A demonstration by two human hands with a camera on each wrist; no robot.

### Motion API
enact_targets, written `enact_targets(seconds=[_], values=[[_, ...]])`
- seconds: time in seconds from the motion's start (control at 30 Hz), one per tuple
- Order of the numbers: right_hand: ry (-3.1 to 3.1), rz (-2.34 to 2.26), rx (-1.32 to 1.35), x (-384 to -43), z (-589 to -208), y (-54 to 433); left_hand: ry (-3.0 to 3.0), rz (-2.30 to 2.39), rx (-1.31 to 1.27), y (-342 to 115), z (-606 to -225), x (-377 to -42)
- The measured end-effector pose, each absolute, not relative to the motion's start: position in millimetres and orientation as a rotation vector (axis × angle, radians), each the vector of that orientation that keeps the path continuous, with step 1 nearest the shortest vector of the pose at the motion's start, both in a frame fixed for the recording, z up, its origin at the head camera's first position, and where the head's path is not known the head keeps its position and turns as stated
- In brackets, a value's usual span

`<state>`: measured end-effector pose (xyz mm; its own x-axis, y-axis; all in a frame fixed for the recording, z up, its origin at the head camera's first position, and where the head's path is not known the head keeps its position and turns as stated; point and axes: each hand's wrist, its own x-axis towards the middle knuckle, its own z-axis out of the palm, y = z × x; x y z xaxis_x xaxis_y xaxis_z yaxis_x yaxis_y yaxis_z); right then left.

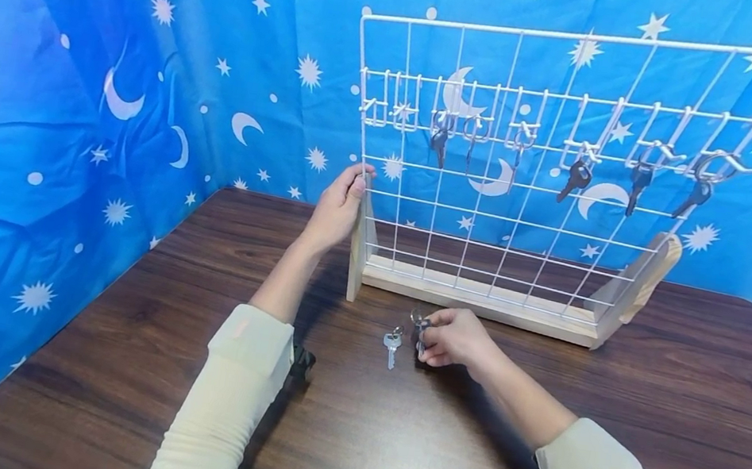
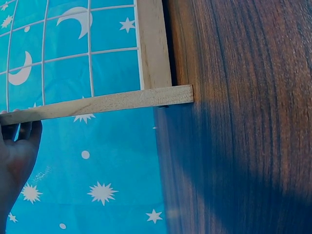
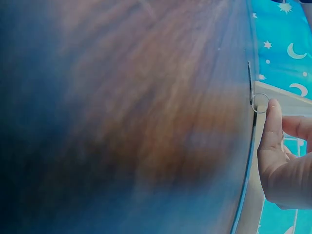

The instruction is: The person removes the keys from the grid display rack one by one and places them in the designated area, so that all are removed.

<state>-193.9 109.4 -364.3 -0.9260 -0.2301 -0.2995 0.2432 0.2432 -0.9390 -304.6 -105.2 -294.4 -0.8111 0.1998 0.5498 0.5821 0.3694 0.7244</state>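
A white wire grid rack with wooden side posts and a wooden base stands on the table. My left hand grips the top of its left post. Close in front of the base, my right hand pinches a key that has a ring at its upper end. Just left of it, a second silver key with a ring lies flat on the table. In the right wrist view a thin metal ring shows beside the fingertips of the right hand.
Several keys on rings, among them a dark key, hang from the rack's row of hooks. Two hooks at the left end bear no key. A blue star-and-moon cloth hangs behind the dark wood table.
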Motion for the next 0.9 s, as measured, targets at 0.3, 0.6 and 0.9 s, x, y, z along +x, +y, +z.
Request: enact_targets(seconds=[0.3,0.6,0.9], values=[[2.122,-1.692,-0.027,-193.0,-366.4,107.3,-2.261,-1.418,-0.695,-105.5,-294.1,-305.8],[2.158,-1.634,0.023,-195.8,-374.3,104.2,-2.266,-1.447,-0.702,-106.6,-294.4,-305.6],[2.158,-1.628,0.015,-196.3,-375.4,102.9,-2.265,-1.446,-0.698,-107.1,-294.3,-305.9]])
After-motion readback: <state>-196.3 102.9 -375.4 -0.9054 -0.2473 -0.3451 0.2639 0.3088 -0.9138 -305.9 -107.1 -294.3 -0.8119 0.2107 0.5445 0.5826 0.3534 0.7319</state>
